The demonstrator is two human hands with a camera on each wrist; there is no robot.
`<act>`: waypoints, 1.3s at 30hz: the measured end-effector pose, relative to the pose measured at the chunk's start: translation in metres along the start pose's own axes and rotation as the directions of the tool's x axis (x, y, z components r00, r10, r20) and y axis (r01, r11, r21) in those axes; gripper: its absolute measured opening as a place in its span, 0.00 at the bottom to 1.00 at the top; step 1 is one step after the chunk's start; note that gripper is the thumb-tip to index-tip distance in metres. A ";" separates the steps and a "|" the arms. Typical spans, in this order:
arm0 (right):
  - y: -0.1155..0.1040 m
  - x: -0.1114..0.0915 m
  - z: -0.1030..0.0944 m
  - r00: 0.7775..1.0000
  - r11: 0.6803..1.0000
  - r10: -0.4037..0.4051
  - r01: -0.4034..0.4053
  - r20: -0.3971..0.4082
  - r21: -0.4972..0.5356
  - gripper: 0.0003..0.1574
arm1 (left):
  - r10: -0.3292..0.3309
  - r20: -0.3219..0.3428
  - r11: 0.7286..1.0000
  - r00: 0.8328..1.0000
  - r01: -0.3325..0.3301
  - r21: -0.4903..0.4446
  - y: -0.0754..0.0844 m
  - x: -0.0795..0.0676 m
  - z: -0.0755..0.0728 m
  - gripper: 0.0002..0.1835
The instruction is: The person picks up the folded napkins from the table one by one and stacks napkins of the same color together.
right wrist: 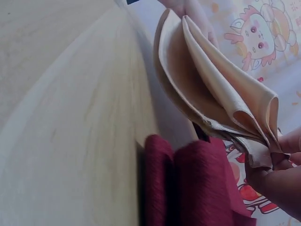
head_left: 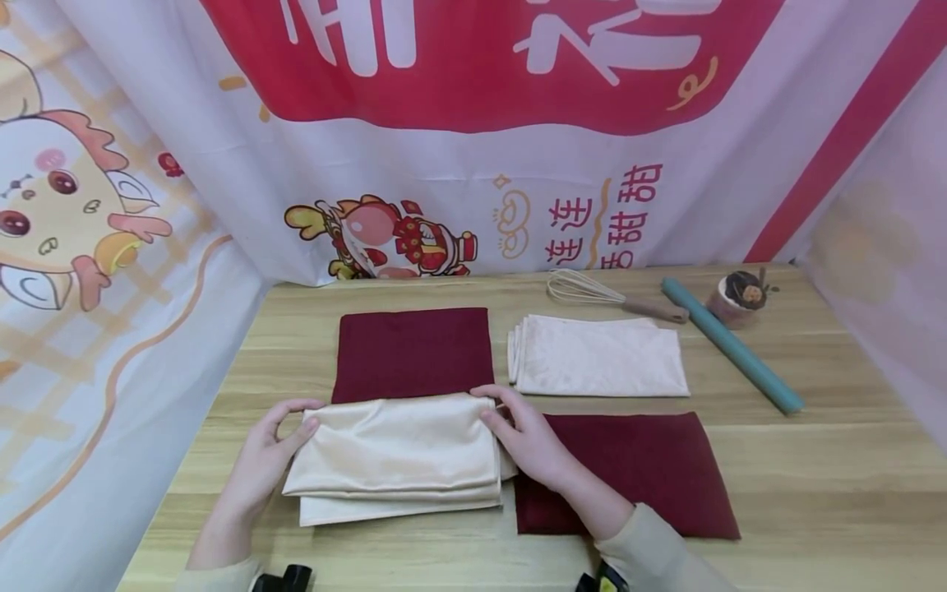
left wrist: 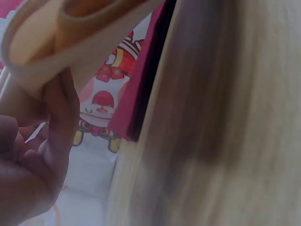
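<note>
Left hand: the bare left hand (head_left: 266, 448) pinches the near-left upper corner of a cream, satin-like folded cloth (head_left: 399, 448), thumb on the face towards the person.
Right hand: the bare right hand (head_left: 528, 440) pinches the opposite upper corner, gathering several folded layers between thumb and fingers.
Cream cloth: spans the gap between the two hands; its layers fall from the grips in open loops, with a lower layer projecting below the upper fold. Whether its lower edge touches the table cannot be fairly judged from these angles.
First red cloth: a dark red, rectangular folded cloth (head_left: 414, 353) lies flat beyond both hands, its near edge hidden behind the cream cloth.
Second red cloth: a matching dark red folded cloth (head_left: 644, 469) lies to the right of the right hand, the right forearm crossing above its left part.
White cloth: a white, faintly patterned folded cloth (head_left: 599, 358) lies beyond and to the right of the right hand.
Far-right items: farther from the right hand are a pale wire whisk with a brown handle (head_left: 644, 307), a smooth teal rod (head_left: 732, 345) and a small pinkish cup with a dark top (head_left: 732, 306).
Surface: a light wood-grained table (head_left: 836, 460) extends beneath both hands.
</note>
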State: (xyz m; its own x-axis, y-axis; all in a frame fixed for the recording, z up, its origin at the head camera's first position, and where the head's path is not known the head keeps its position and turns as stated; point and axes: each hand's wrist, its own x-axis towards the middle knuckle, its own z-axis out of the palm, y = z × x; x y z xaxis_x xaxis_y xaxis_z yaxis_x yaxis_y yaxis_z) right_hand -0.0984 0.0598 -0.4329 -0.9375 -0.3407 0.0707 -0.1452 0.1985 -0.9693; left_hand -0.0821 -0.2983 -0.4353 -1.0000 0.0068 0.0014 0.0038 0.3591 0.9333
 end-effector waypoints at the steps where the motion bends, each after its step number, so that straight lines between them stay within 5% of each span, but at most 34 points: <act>1: -0.001 0.000 -0.002 1.000 1.000 0.010 -0.010 -0.004 0.015 0.19 | 0.000 0.002 1.000 1.000 0.000 -0.022 0.002 0.001 0.001 0.20; 17: -0.009 0.000 -0.050 0.996 0.999 -0.014 0.018 -0.085 0.047 0.21 | 0.009 -0.013 0.947 1.000 -0.013 -0.320 0.051 0.025 0.034 0.18; 28: -0.005 -0.003 -0.103 0.985 0.997 -0.020 0.007 -0.170 -0.076 0.21 | 0.083 0.063 0.970 0.995 -0.066 -0.236 0.069 0.059 0.078 0.17; 39: 0.009 0.000 -0.157 0.967 0.986 -0.043 0.001 -0.250 -0.166 0.22 | 0.048 0.106 0.956 0.993 -0.015 -0.293 0.089 0.102 0.132 0.14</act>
State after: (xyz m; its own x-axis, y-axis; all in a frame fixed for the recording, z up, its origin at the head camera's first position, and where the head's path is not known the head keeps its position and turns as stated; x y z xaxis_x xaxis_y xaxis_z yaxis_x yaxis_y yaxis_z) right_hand -0.1492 0.2059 -0.4043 -0.9797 -0.1082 0.1689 -0.1965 0.3479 -0.9167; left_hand -0.1825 -0.1423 -0.3991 -0.9924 0.1229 0.0084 0.0171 0.0698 0.9974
